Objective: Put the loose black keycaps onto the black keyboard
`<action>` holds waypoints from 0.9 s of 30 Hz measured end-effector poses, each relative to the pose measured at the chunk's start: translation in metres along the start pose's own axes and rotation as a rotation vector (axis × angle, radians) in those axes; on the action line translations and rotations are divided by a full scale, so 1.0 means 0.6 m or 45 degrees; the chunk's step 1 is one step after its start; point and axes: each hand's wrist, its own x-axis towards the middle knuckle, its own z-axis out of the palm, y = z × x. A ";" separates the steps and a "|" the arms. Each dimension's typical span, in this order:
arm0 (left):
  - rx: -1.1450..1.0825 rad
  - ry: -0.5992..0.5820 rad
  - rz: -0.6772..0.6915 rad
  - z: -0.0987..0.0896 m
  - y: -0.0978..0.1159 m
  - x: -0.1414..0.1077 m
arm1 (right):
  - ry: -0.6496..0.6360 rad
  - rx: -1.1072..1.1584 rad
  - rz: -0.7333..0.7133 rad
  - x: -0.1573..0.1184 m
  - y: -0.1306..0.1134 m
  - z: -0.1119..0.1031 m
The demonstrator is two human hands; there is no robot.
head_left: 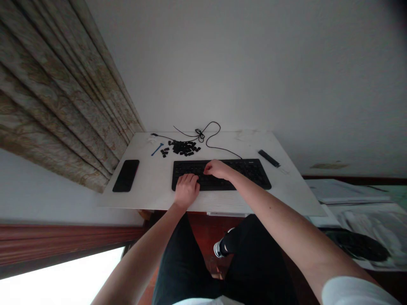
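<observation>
A black keyboard (219,184) lies along the front of the white desk (155,182). My left hand (187,189) rests on its left part, palm down, with the fingers laid over the keys. Over the keyboard's middle is my right hand (218,168), its fingertips pinched together close to the keys. Whatever sits in that pinch is too small or hidden to make out. Behind the keyboard is a heap of loose black keycaps (183,147), a few of them apart on its left. A slim blue tool (157,149) lies left of the heap.
The keyboard's thin black cable (200,134) loops along the desk's back. A dark phone (126,176) lies at the left, and a narrow black strip (269,158) at the right. A patterned curtain (79,106) hangs at the left; papers (346,191) are stacked beyond the right edge.
</observation>
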 end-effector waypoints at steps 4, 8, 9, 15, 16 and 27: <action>-0.003 0.009 0.004 0.000 0.000 0.000 | -0.015 -0.034 -0.002 0.000 -0.002 -0.002; -0.004 0.013 0.003 -0.001 0.001 0.000 | -0.034 -0.062 0.005 0.001 -0.006 -0.004; -0.003 0.012 0.004 -0.001 0.001 0.000 | -0.044 -0.069 0.005 0.001 -0.007 -0.004; -0.003 0.005 0.016 -0.004 0.002 0.001 | -0.048 -0.151 0.048 0.007 -0.014 -0.004; -0.004 0.005 0.014 -0.004 0.003 0.001 | -0.042 -0.166 0.065 0.008 -0.015 -0.004; 0.029 -0.020 0.013 -0.006 0.006 0.001 | -0.095 -0.374 0.157 0.011 -0.027 -0.010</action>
